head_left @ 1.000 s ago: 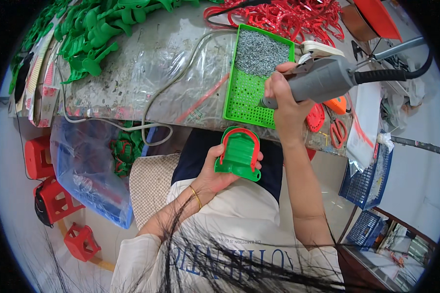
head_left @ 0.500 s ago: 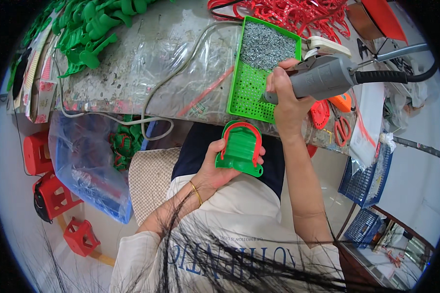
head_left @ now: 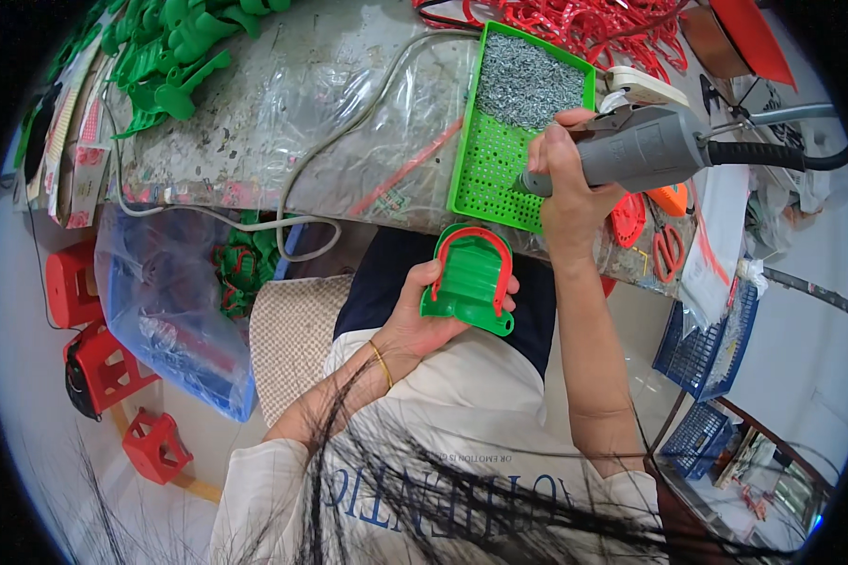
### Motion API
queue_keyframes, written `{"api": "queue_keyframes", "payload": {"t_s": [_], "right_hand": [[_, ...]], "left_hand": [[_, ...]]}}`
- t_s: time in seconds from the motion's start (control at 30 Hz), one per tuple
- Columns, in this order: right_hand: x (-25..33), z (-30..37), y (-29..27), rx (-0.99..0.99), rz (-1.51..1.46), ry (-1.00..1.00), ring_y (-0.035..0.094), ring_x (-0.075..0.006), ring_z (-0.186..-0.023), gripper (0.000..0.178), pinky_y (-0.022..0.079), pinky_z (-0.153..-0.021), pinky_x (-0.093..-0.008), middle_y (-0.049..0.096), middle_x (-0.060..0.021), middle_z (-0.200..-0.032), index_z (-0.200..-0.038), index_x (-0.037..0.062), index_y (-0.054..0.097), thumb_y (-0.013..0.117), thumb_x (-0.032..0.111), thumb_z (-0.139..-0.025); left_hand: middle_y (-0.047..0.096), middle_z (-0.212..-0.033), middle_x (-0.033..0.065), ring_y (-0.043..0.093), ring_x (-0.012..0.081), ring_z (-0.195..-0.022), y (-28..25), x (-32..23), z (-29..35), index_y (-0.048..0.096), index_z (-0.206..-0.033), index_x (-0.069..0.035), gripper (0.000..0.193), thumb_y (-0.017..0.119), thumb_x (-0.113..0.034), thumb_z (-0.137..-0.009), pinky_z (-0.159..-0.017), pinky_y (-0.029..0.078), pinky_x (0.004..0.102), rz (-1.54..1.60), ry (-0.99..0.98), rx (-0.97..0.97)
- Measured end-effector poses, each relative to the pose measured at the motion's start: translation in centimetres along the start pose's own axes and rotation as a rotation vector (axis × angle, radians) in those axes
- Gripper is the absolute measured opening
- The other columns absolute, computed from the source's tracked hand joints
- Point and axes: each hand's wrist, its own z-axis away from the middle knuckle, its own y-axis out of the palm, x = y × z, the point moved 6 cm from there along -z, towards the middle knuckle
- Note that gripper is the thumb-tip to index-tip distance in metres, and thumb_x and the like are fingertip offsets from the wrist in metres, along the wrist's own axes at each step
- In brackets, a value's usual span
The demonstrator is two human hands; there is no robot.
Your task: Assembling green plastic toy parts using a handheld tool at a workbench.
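Observation:
My left hand (head_left: 420, 315) is closed around a green plastic scoop-shaped part (head_left: 473, 270) above my lap, its hollow side facing up. A red U-shaped band (head_left: 506, 259) lies along the inner edge of that part. My right hand (head_left: 575, 202) grips a grey electric screwdriver (head_left: 645, 149) with a black cable, held over the table's front edge. The driver's tip hangs over the front half of a bright green perforated tray (head_left: 499, 179). Small silvery screws (head_left: 530, 83) are heaped in the tray's far half.
A pile of green parts (head_left: 165, 66) lies at the back left of the worktable (head_left: 245, 141), where a beige cable (head_left: 297, 179) loops. Red straps (head_left: 594, 28) lie behind the tray, and red-handled scissors (head_left: 668, 252) to its right. A blue plastic-lined bin (head_left: 174, 320) stands below left, near red stools (head_left: 155, 444).
Tray and worktable items sit slightly differently in view, as my view has shifted a little. Both hands keep their holds on the green part and the screwdriver.

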Motion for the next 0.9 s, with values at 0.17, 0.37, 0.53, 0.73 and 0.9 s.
{"api": "queue_keyframes", "payload": {"t_s": [0.17, 0.37, 0.53, 0.73, 0.9], "right_hand": [[3.1, -0.1, -0.1, -0.026, -0.08, -0.017, 0.044, -0.0116, -0.055, 0.019, 0.039, -0.053, -0.0268, 0.045, -0.0037, -0.065, -0.1, -0.0045, 0.049, 0.055, 0.002, -0.083], [5.4, 1.9, 1.7, 0.082, -0.138, 0.088, 0.042, -0.0114, -0.051, 0.016, 0.037, -0.051, -0.0265, 0.044, -0.0034, -0.06, -0.097, -0.0033, 0.049, 0.054, 0.001, -0.083], [5.2, 2.8, 2.1, 0.077, -0.11, 0.08, 0.042, -0.0114, -0.05, 0.014, 0.036, -0.05, -0.0254, 0.045, -0.0041, -0.06, -0.095, -0.0027, 0.049, 0.055, 0.001, -0.083], [5.0, 3.2, 2.3, 0.083, -0.136, 0.091, 0.043, -0.0115, -0.049, 0.014, 0.036, -0.049, -0.0254, 0.046, -0.005, -0.06, -0.095, -0.0027, 0.05, 0.055, 0.0, -0.082], [4.8, 3.6, 2.6, 0.098, -0.136, 0.104, 0.042, -0.0116, -0.049, 0.013, 0.036, -0.049, -0.0256, 0.045, -0.0045, -0.059, -0.093, -0.0023, 0.049, 0.054, 0.0, -0.082]], "left_hand": [[0.056, -0.114, 0.0237, 0.059, 0.0331, -0.1, -0.1, -0.1, 0.0, 0.044, -0.127, 0.0, 0.069, 0.056, -0.049, -0.079, -0.089, 0.047, 0.0432, -0.025, 0.016, 0.002], [0.056, -0.114, 0.0239, 0.059, 0.0331, -0.1, 0.3, -0.1, 0.2, 0.044, -0.127, -0.001, 0.069, 0.056, -0.049, -0.079, -0.09, 0.047, 0.0432, -0.033, 0.037, -0.003], [0.056, -0.114, 0.0246, 0.059, 0.034, -0.1, 0.4, 0.1, 0.4, 0.043, -0.128, -0.002, 0.069, 0.056, -0.049, -0.079, -0.089, 0.047, 0.0438, -0.048, 0.04, 0.021], [0.055, -0.114, 0.0258, 0.059, 0.0353, -0.1, 0.8, 0.2, 0.6, 0.041, -0.13, -0.004, 0.069, 0.057, -0.048, -0.079, -0.088, 0.048, 0.0453, -0.043, 0.07, 0.013], [0.054, -0.115, 0.0261, 0.058, 0.0364, -0.101, 0.8, 0.4, 0.8, 0.037, -0.135, -0.01, 0.07, 0.057, -0.047, -0.079, -0.087, 0.048, 0.0469, -0.042, 0.035, 0.077]]}}
